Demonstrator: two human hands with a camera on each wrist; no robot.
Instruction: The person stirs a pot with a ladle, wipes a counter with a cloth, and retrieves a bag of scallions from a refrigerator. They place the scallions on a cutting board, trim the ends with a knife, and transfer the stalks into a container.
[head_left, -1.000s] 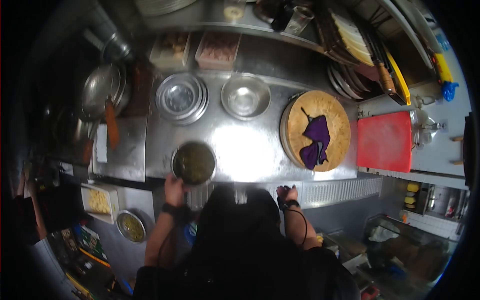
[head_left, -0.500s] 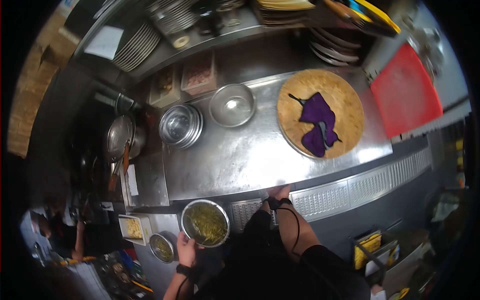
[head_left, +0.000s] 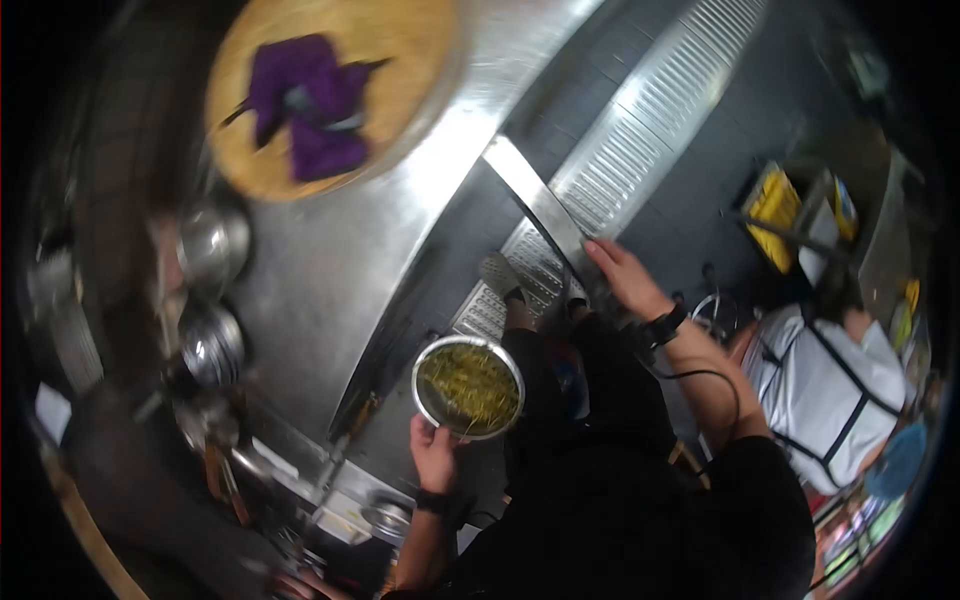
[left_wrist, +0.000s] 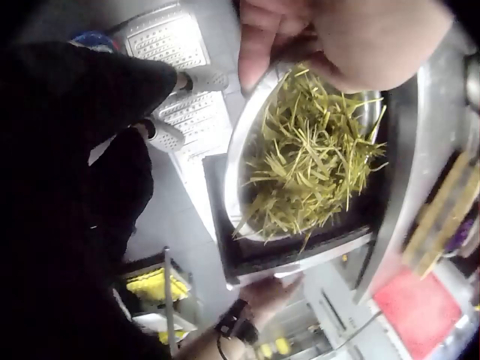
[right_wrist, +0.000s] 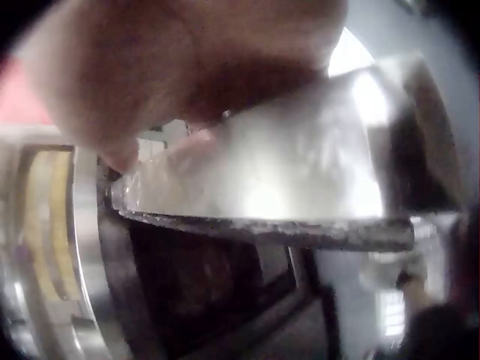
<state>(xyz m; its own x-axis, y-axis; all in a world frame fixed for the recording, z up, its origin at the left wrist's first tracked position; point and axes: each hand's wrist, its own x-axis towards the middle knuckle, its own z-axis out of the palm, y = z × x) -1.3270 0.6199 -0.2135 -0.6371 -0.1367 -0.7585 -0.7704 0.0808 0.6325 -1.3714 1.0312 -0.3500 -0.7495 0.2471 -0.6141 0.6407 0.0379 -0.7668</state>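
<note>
My left hand (head_left: 433, 455) holds a round metal bowl (head_left: 418, 405) by its rim. The left wrist view shows thin yellow-green vegetable strips (left_wrist: 315, 157) heaped in it, some poking past the rim. My right hand (head_left: 630, 280) grips the edge of a steel door (head_left: 540, 205) that stands out from below the counter. In the right wrist view the door's shiny panel (right_wrist: 277, 165) has a dark strip along its edge, with my fingers over the top. The bowl is held in front of my body, left of the door.
A steel counter (head_left: 330, 250) bears a round wooden chopping block (head_left: 420, 60) with a purple cloth item (head_left: 330, 90) on it. Metal bowls (head_left: 212, 340) stand farther along. A metal floor grate (head_left: 650, 130) runs beside the counter. A person in white (head_left: 810, 390) is at the right.
My view has turned toward the floor on the right. My left hand has brought the bowl off the counter and in front of me. My right hand has taken hold of the door, now swung out.
</note>
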